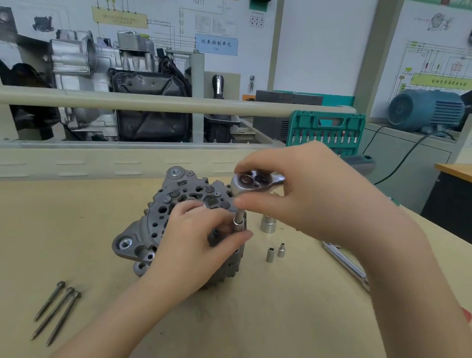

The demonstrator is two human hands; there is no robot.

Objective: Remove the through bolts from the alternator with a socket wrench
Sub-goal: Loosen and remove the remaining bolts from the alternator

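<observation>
A grey alternator (161, 223) lies on the tan bench (284, 333), rear face up. My left hand (203, 243) grips its right side, thumb against the socket (238, 223) standing upright at the housing's edge. My right hand (316, 194) holds the head of the socket wrench (250, 182) from above, fingers curled round it, right over that socket. Three long through bolts (56, 311) lie loose on the bench at the front left. The bolt under the socket is hidden.
A large socket (268, 224) and two small sockets (275, 252) stand right of the alternator. A metal bar tool (346, 265) lies further right. An open green tool case (325, 131) stands behind, beside a rail, a gearbox display and a blue motor (424, 111).
</observation>
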